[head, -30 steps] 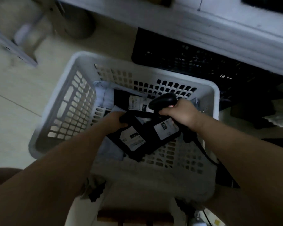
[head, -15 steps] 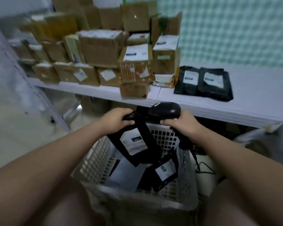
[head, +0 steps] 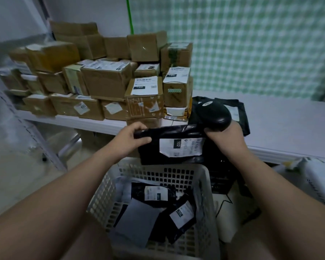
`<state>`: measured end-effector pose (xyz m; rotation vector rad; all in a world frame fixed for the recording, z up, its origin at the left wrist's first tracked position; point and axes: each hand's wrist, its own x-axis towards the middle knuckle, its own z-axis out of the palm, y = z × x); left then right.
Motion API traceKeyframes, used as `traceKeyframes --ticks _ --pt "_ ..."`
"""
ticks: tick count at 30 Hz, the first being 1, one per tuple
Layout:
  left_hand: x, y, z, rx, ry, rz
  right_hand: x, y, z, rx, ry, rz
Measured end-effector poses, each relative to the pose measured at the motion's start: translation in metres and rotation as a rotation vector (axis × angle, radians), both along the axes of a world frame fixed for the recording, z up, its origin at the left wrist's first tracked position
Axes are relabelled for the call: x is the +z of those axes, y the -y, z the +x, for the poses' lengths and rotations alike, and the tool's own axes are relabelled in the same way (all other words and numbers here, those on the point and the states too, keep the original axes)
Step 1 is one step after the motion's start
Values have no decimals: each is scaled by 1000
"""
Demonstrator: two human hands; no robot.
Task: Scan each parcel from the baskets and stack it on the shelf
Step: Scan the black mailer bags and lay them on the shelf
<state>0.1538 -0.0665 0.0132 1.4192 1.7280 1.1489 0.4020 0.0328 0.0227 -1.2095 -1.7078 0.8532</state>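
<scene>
Fingers [head: 139, 127] of our left hand [head: 128, 141] curl over the top left edge of a black poly-mailer parcel [head: 152, 152] and the thumb clamps it from our side, so the bag hangs below them with its white label [head: 180, 147] facing us, the number 102 readable. Our right hand [head: 227, 139] has its fingers wrapped round the handle of a black barcode scanner [head: 213, 114], whose head rises just above them. These fingers meet the parcel's top right corner, but we cannot tell whether they pinch it as well. Beneath both hands sits a white plastic basket [head: 204, 177] holding more black mailers [head: 154, 192] and a grey one [head: 137, 220]. Beyond our fingertips runs the white shelf [head: 281, 126]. Stacked cardboard boxes [head: 107, 81] stand past the left fingers, and flat black mailers [head: 236, 109] lie behind the scanner.
</scene>
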Motion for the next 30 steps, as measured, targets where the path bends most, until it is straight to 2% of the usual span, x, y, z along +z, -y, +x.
traceKeyframes --ticks 4,7,11,14,19,21,30 --pt "-12 -14 12 -157 -230 -142 6 4 -10 -12 16 97" --pt "-20 -20 33 -258 -216 -151 6 3 -20 31 -25 109" --pt "-24 -29 37 -128 -249 -91 7 1 -26 -29 -225 172" --pt "-24 -29 27 71 -119 -37 15 6 -22 -87 -429 126" --pt "-20 -22 23 233 202 131 20 16 -8 66 -393 -93" --pt "-18 -21 26 238 267 170 20 25 -4 111 -361 -170" --pt "-18 -24 47 196 260 200 18 47 5 123 -420 -307"
